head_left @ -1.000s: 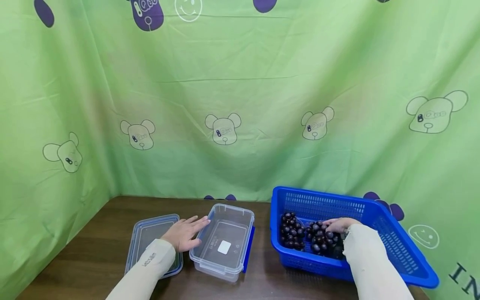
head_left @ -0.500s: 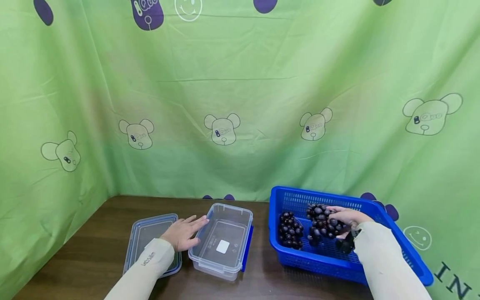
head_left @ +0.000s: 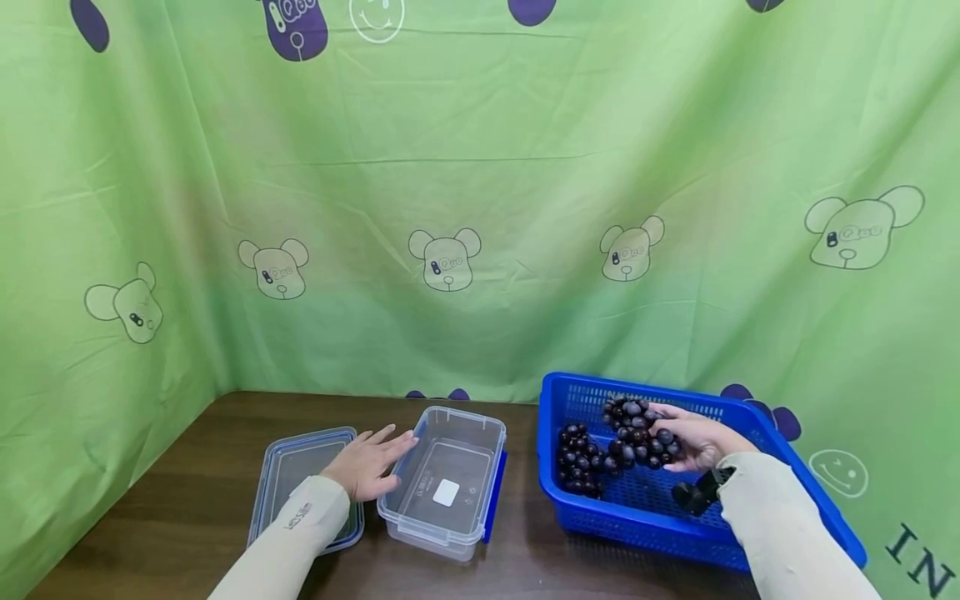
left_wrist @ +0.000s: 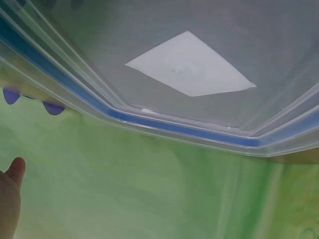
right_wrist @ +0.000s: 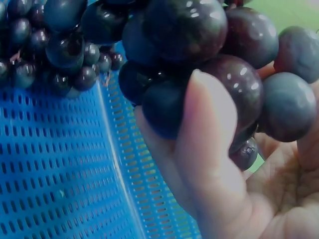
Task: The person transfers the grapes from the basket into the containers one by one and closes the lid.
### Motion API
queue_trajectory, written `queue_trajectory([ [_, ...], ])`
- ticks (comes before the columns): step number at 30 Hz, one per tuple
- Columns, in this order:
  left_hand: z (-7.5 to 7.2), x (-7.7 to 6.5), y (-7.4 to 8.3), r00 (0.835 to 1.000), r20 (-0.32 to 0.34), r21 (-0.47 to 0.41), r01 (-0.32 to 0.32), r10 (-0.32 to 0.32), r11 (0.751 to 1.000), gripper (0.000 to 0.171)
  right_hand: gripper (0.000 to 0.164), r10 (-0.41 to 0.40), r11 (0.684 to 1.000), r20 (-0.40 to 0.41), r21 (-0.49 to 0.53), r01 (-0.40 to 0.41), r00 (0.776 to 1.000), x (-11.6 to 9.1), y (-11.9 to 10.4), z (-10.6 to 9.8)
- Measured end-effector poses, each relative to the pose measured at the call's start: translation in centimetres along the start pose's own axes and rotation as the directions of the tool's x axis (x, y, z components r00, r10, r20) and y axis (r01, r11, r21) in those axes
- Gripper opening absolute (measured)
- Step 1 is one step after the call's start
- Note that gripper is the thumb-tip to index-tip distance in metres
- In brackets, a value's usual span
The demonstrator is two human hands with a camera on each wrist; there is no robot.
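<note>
My right hand (head_left: 699, 437) grips a bunch of dark purple grapes (head_left: 636, 429) above the blue basket (head_left: 795, 492); the right wrist view shows the thumb (right_wrist: 212, 124) pressed against the grapes. Another bunch of grapes (head_left: 576, 462) lies at the basket's left end. My left hand (head_left: 367, 467) is spread with straight fingers, its fingertips at the left rim of a clear plastic container (head_left: 427, 467). Beneath the left hand and wrist lies a clear lid (head_left: 288, 467) with a blue seal. In the left wrist view the lid (left_wrist: 184, 132) fills the upper part, a white label behind it.
The brown wooden table (head_left: 180, 492) carries the lid at left, the container in the middle and the basket at right. A blue clip flap (head_left: 495, 498) hangs along the container's right side. A green printed cloth (head_left: 450, 333) hangs behind the table.
My right hand has lifted one bunch of grapes up off the basket's bottom, and it has shifted slightly left in the last half second. The left hand has stayed in place.
</note>
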State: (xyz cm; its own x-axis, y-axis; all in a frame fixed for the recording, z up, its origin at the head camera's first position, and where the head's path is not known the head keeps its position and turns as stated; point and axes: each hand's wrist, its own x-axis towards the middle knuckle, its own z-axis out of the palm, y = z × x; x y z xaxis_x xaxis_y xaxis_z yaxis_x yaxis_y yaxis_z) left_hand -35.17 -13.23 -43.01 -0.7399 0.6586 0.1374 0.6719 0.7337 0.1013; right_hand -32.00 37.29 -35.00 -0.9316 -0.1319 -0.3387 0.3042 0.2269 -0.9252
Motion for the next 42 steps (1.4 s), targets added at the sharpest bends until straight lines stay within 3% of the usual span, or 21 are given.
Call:
queue_trajectory([
  [7,0.1,0.1,-0.1,1.0,-0.011,0.005,-0.002,0.002,1.0,0.063,0.085,-0.044,0.997,0.039,0.058,0.042,0.998,-0.8,-0.7,0.5],
  [21,0.6,0.2,-0.2,1.0,-0.015,0.008,-0.008,0.008,1.0,0.062,0.081,-0.083,0.996,0.03,0.045,0.081,0.996,-1.0,-1.0,2.1],
  [30,0.4,0.1,-0.2,1.0,-0.019,0.011,-0.019,0.019,1.0,0.062,0.077,-0.097,0.995,-0.002,-0.033,0.097,0.995,-0.8,-2.4,4.2],
  [42,0.8,-0.1,-0.2,0.998,-0.046,0.036,-0.041,0.042,0.999,0.059,0.076,-0.127,0.992,0.018,-0.027,0.127,0.992,0.0,-4.0,7.2],
])
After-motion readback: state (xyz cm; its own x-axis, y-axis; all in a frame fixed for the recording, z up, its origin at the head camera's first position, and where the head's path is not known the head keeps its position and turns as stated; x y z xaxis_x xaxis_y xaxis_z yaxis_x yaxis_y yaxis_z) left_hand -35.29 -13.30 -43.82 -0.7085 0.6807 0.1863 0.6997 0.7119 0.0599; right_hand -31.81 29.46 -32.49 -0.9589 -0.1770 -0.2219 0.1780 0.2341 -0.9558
